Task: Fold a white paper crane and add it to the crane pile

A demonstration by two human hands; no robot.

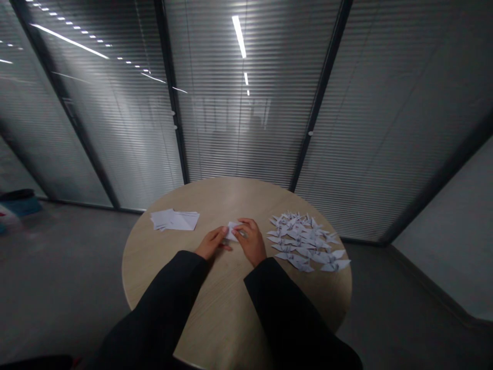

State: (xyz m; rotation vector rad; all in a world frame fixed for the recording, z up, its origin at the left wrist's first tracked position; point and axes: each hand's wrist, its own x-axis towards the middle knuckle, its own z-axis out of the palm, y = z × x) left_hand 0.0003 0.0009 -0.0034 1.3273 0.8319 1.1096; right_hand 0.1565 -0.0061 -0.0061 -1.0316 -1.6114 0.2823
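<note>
Between my two hands, over the middle of the table, is a small folded piece of white paper (231,232). My left hand (211,243) pinches its left side with thumb and fingers. On the right side, my right hand (251,240) grips the same paper, thumb and forefinger close together. Parts of the paper are hidden behind the fingers, so its exact folds cannot be made out. Many folded white paper cranes (302,239) lie in rows to the right of my right hand. Off to the left rests a loose stack of flat white paper sheets (177,220).
The round wooden table (162,272) carries all the paper. Behind it stands a glass partition with blinds (246,144) and dark frames. A blue bin (21,203) with a dark rim is on the floor at far left. A pale wall (450,241) rises at right.
</note>
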